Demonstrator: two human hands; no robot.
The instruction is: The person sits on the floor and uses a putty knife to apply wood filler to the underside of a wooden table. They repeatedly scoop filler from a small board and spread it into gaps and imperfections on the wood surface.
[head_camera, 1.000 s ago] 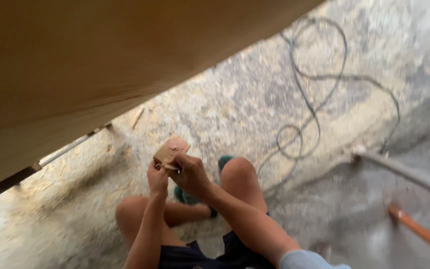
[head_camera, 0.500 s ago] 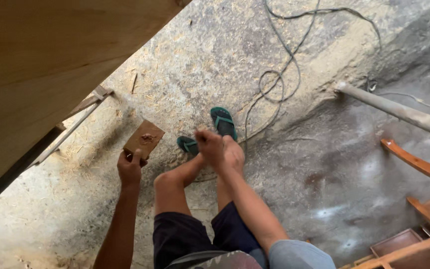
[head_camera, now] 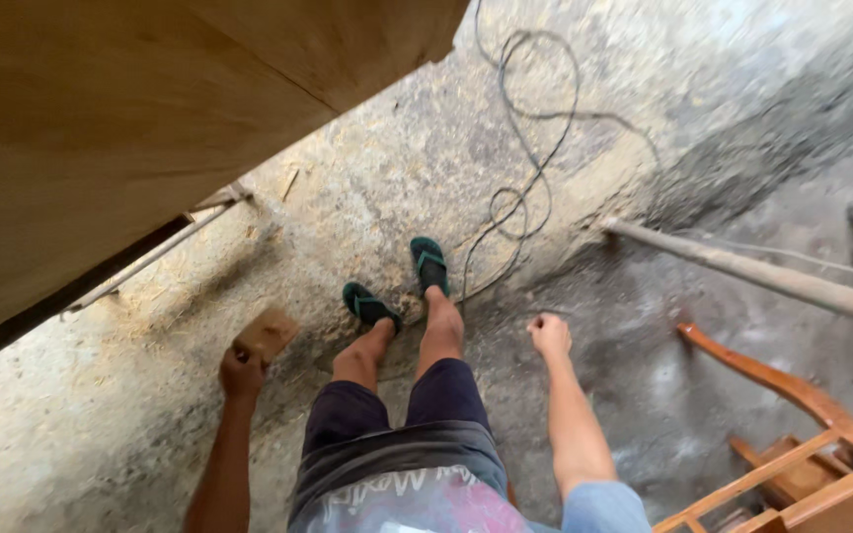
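Note:
My left hand (head_camera: 240,372) hangs at my left side and grips a small brown block (head_camera: 268,334), flat and rectangular, possibly wrapped in sandpaper. My right hand (head_camera: 549,334) hangs at my right side with the fingers curled in and nothing in it. Between the hands are my legs in dark shorts and my feet in green flip-flops (head_camera: 399,284) on a dusty concrete floor. A large plywood panel (head_camera: 150,118) fills the upper left, above and left of my left hand.
A dark cable (head_camera: 525,178) loops across the floor ahead of my feet. A long pole (head_camera: 742,271) lies at the right. An orange wooden chair frame (head_camera: 802,434) stands at the lower right. A thin metal strip (head_camera: 160,252) lies under the panel's edge.
I have gone from crouching with both hands on the block to standing. My right hand has let go and dropped to my side; the left keeps the block.

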